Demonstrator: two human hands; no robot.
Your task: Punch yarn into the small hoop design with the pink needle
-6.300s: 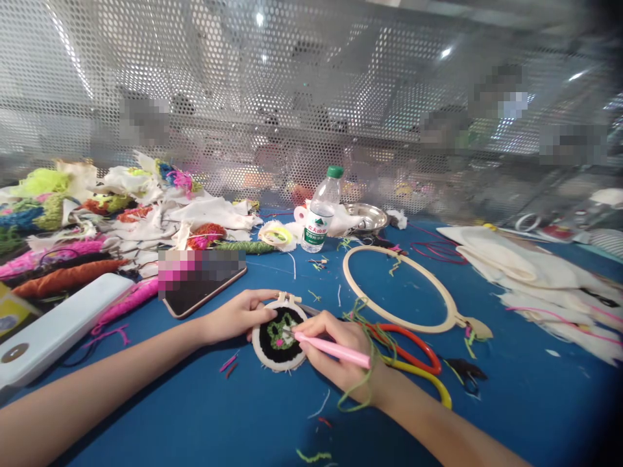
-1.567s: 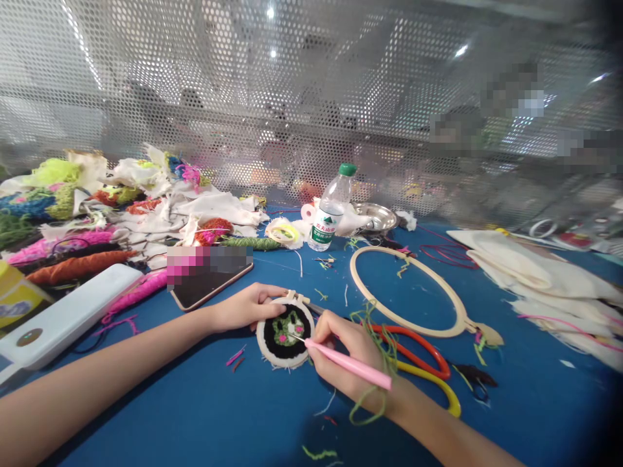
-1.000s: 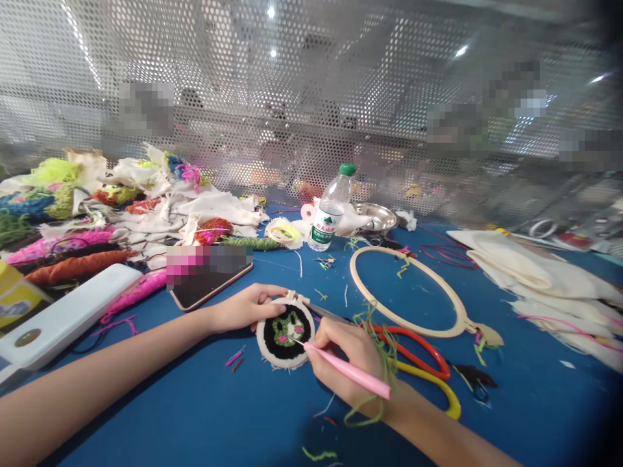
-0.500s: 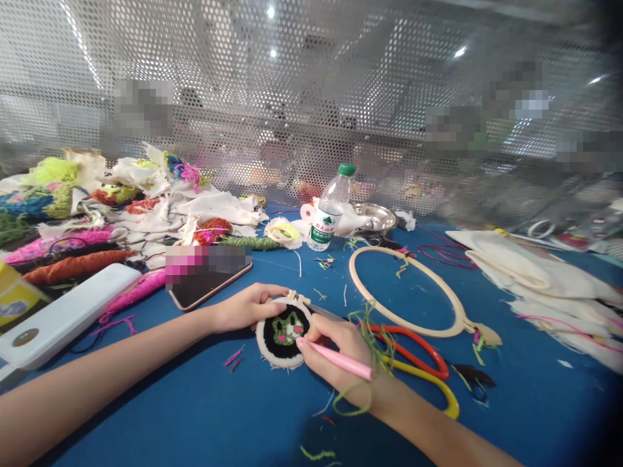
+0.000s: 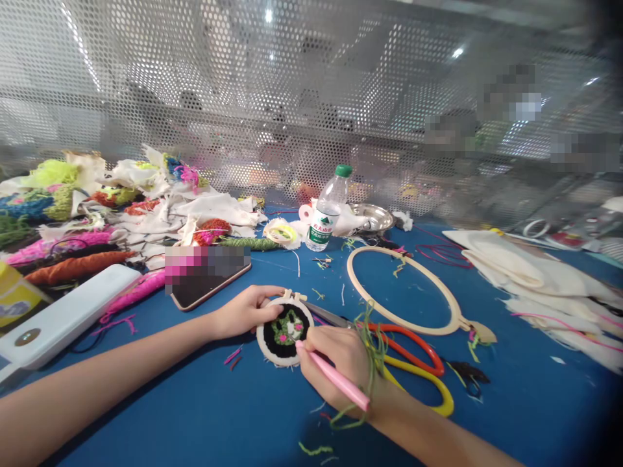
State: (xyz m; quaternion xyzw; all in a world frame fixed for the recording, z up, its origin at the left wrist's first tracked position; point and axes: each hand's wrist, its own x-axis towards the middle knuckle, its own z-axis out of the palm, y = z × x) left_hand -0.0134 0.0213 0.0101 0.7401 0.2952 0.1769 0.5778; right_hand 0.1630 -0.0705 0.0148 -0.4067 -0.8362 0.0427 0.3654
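With thumb on top and fingers behind the rim, my left hand (image 5: 249,312) grips a small embroidery hoop (image 5: 267,347). Its fabric carries black loops around a green and white animal face (image 5: 290,326) with pink spots. My right hand (image 5: 338,357) is closed around a pink punch needle (image 5: 341,381), its tip end at the lower right of the face. Whether the needle pierces the fabric I cannot tell. Green yarn (image 5: 377,350) drapes over the right wrist. Partly behind that hand lie scissors (image 5: 413,344) with one red and one yellow handle.
A large wooden hoop (image 5: 357,275) lies beyond the scissors. Behind it stand a water bottle (image 5: 328,211) and a metal bowl (image 5: 377,217). A phone (image 5: 209,285), a white device (image 5: 73,314) and heaped yarn (image 5: 78,263) are at left; folded white cloth (image 5: 516,259) at right.
The rear end of the punch needle has dipped slightly, and my right hand has shifted a little. The small hoop stays in my left hand. The whole view has moved slightly.
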